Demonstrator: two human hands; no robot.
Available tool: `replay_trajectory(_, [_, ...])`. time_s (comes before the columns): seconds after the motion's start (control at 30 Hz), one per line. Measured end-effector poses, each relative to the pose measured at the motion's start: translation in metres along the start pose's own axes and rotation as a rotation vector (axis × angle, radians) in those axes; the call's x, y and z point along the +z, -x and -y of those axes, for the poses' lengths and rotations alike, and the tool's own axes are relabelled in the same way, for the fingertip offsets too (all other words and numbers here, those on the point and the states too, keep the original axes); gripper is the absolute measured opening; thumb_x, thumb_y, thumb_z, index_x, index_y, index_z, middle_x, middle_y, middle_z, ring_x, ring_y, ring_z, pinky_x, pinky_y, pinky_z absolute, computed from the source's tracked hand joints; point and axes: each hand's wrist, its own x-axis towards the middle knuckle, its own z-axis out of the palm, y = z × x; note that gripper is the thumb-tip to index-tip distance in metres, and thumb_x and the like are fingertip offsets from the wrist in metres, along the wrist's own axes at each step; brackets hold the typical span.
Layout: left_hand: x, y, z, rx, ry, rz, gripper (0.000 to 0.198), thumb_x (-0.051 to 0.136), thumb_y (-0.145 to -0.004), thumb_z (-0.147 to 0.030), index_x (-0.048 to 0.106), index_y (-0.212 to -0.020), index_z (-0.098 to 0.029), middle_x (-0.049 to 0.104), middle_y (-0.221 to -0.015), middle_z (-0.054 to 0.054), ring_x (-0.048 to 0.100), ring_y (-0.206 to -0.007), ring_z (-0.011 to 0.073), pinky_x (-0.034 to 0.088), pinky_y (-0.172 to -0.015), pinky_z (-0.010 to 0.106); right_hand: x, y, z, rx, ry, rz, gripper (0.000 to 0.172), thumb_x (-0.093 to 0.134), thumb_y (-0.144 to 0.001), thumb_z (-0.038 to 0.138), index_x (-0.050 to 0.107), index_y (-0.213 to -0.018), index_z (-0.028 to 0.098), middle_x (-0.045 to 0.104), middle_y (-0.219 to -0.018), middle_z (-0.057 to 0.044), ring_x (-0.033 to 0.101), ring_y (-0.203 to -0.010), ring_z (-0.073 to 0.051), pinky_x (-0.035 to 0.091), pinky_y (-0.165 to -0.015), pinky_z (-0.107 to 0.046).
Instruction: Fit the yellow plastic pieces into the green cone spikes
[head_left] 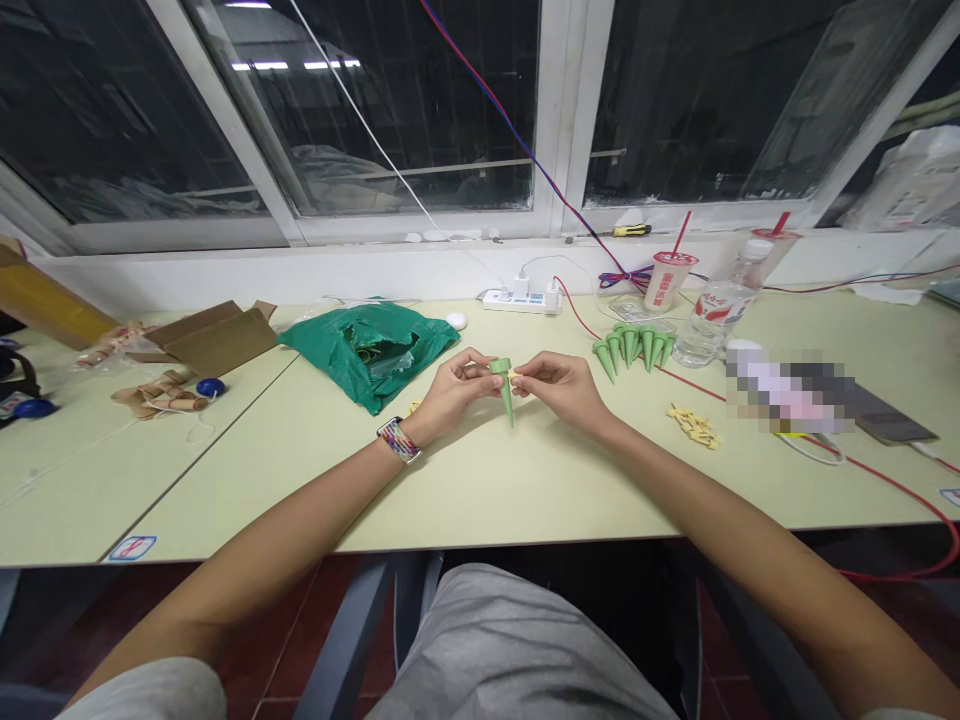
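In the head view, my left hand (454,392) holds a green plastic spike (508,405), its wide capped end up and its point down, just above the table. My right hand (561,386) pinches a small yellow piece (514,376) against the spike's side, near the cap; whether it is inserted I cannot tell. Several similar green spikes (634,346) lie grouped to the right, beyond my right hand. A small pile of yellow pieces (694,426) rests on the table at the right. More yellow bits (413,407) show partly behind my left wrist.
Left of my hands sits a torn green plastic bag (360,375), with an open cardboard box (217,345) and wooden toy with blue ball (211,387) farther left. A power strip (523,300), cup (670,282), water bottle (716,305), phone (877,405) and red cable (885,465) occupy the back and right.
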Motion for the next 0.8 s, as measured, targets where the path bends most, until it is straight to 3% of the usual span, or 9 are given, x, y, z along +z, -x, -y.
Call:
replay_trajectory(0.33, [0.0001,0.0008,0.0009,-0.047,-0.001,0.013,0.043,0.097,-0.068,-0.030,0.061,-0.088,-0.017,0.078,-0.086,0.005,0.075,-0.077,0.0183,0.061,-0.073,0.032,-0.0024,0.0010,0.0033,-0.004,-0.004,0.037,0.037,0.093,-0.070,0.049,0.078,-0.081,0.018,0.076,-0.075,-0.004,0.072,-0.069,-0.018,0.062,-0.070,-0.034])
replay_trajectory(0.57, [-0.0001,0.0007,0.0007,0.057,-0.140,-0.022,0.044,0.098,-0.066,-0.032,0.062,-0.088,-0.017,0.073,-0.075,0.001,0.074,-0.071,0.0185,0.064,-0.071,0.035,-0.0017,-0.0026,-0.0031,0.048,-0.029,0.021,0.043,0.095,-0.065,0.054,0.077,-0.080,0.018,0.077,-0.074,-0.004,0.073,-0.068,-0.019,0.064,-0.072,-0.037])
replay_trajectory(0.8, [0.0042,0.0006,-0.0047,0.087,-0.162,-0.035,0.044,0.096,-0.068,-0.033,0.066,-0.095,-0.017,0.075,-0.083,0.003,0.075,-0.079,0.0194,0.063,-0.077,0.034,-0.0026,-0.0049,-0.0024,0.017,-0.014,0.047,0.044,0.093,-0.069,0.056,0.074,-0.083,0.018,0.076,-0.078,-0.004,0.074,-0.073,-0.019,0.064,-0.075,-0.035])
